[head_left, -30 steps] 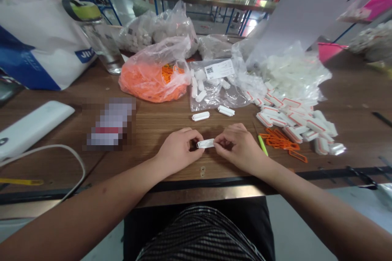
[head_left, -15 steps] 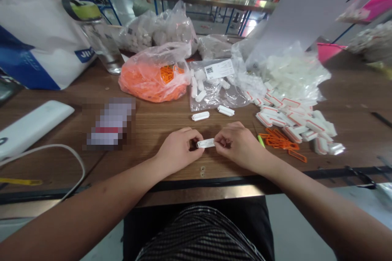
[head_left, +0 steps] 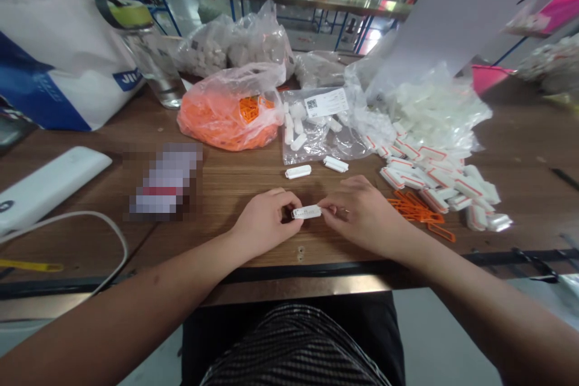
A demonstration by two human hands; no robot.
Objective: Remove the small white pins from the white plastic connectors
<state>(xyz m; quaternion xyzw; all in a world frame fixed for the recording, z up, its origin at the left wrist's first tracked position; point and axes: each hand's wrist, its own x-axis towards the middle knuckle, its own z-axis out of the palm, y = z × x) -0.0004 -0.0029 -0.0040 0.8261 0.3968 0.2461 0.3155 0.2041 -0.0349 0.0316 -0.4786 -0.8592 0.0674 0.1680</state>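
Note:
My left hand pinches the left end of a small, narrow white plastic piece between thumb and fingers, low over the table. At the piece's right end, my right hand is closed, its fingertips against that end. Small markings run along the piece's upper face. Just beyond my hands lie two similar white pieces. Thin orange frames are heaped to the right of my right hand. Behind them is a pile of white pieces with orange edging.
A bag of orange frames and a clear labelled bag of white parts stand ahead. A bottle and a big bag are back left. At left lie a white power bank-like block, a cable and a blurred-out object.
My right fingers have shifted slightly right, uncovering more of the white piece's right end. The bright green thing beside my right hand is now hidden. My left hand keeps its hold.

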